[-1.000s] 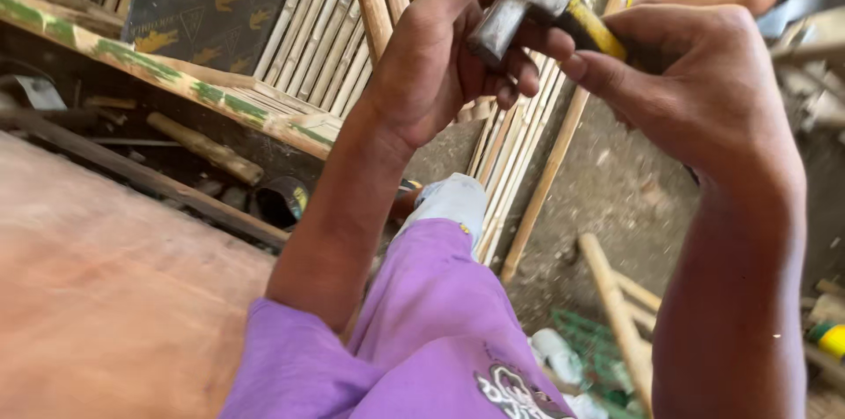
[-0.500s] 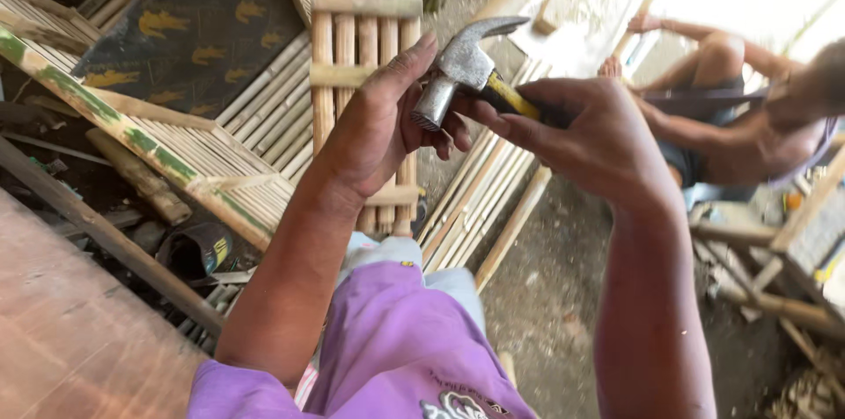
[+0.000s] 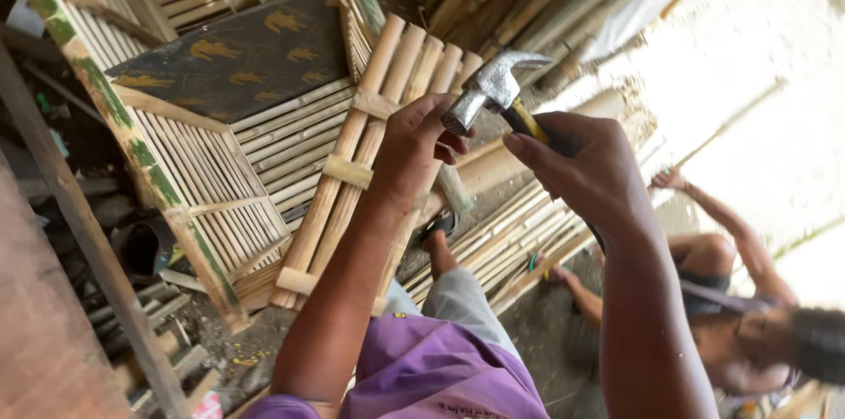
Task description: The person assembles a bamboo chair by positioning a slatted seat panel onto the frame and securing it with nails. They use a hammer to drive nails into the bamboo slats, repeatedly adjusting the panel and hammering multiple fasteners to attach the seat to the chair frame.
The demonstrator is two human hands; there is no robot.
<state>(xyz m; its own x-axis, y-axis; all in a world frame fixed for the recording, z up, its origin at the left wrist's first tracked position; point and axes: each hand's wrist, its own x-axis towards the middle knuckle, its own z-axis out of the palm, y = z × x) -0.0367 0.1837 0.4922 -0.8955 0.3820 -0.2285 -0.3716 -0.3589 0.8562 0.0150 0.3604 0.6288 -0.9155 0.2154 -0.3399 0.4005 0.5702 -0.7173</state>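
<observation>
Sitting with purple-clad knees (image 3: pixel 422 366) drawn up nearest the camera, the person works with both hands raised in front. The right hand (image 3: pixel 590 172) has its grip closed around the yellow-and-black handle of a claw hammer (image 3: pixel 493 89), held close under the steel head, which suits short, controlled taps. The left hand (image 3: pixel 418 142) has its fingers curled shut against the hammer's striking face, seemingly pinching something small there; what it holds is too small to tell. Just beyond the hands a bamboo slat panel (image 3: pixel 352 172) leans within easy reach. Further off, finished lattice panels (image 3: pixel 220 181) stand stacked on edge, one backed by a dark patterned sheet (image 3: pixel 246 54). To the right, another person (image 3: pixel 739 313) crouches on the ground.
</observation>
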